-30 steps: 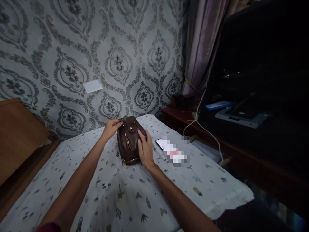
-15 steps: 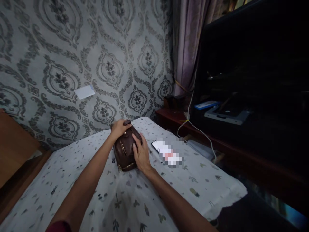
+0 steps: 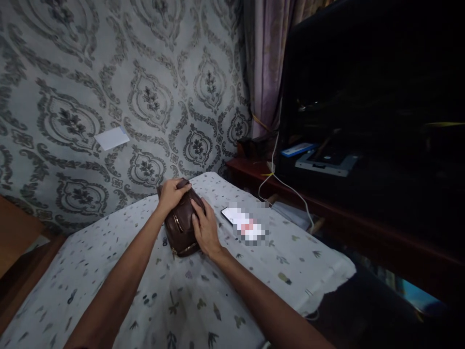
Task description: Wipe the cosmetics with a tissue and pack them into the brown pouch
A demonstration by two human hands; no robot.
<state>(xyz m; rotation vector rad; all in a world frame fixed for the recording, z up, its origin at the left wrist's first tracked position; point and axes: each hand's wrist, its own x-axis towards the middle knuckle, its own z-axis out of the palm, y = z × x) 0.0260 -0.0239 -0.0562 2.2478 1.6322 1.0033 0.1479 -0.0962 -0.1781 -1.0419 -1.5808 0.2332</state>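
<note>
A dark brown leather bag (image 3: 180, 219) with gold zips lies on the white patterned cloth (image 3: 189, 291). My left hand (image 3: 172, 195) is closed over its far end, with the fingers by the dark strap or handle there. Along the bag's right side rests my right hand (image 3: 207, 230), thumb and fingers curved against the leather and pressing on it. Its palm side is hidden. Just right of that hand lies a phone (image 3: 228, 215) with a lit screen, part of it blurred out.
Behind the cloth-covered surface rises a patterned wall (image 3: 152, 97) bearing a white card (image 3: 112, 138). To the right stands a dark red desk (image 3: 250, 167) with a large black screen (image 3: 363, 87) and a white cable (image 3: 290, 186). A brown wooden panel (image 3: 16, 232) borders the left.
The whole view has shifted, so the scene sits further left in the picture. Both hands stay on the bag, with hardly any change in their hold.
</note>
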